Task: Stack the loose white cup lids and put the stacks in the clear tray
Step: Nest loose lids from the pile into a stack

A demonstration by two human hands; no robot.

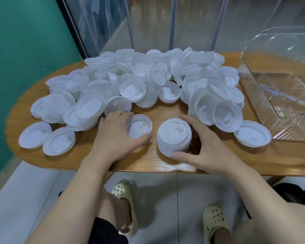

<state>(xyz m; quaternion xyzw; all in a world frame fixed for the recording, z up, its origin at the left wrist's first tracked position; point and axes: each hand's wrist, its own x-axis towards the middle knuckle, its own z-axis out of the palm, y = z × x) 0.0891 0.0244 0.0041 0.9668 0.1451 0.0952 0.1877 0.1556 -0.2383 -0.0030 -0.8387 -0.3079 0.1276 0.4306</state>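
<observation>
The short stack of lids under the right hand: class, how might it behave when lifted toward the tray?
The stack of lids is thin white plastic, so probably light. The lids look nested, so it should lift as one, though squeezing may flex them. The right hand spans its sides, which should steady it against tipping.

Head view — close, downward over table (165,164)

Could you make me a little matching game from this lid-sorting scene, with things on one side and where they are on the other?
Things:
1. left hand
2. right hand
3. clear tray
4. lid pile

Places:
A. far right of the table
B. around a short lid stack
C. heaped across the table's back
D. around a single lid

Pairs: 1-D, 2-B, 3-A, 4-C
</observation>
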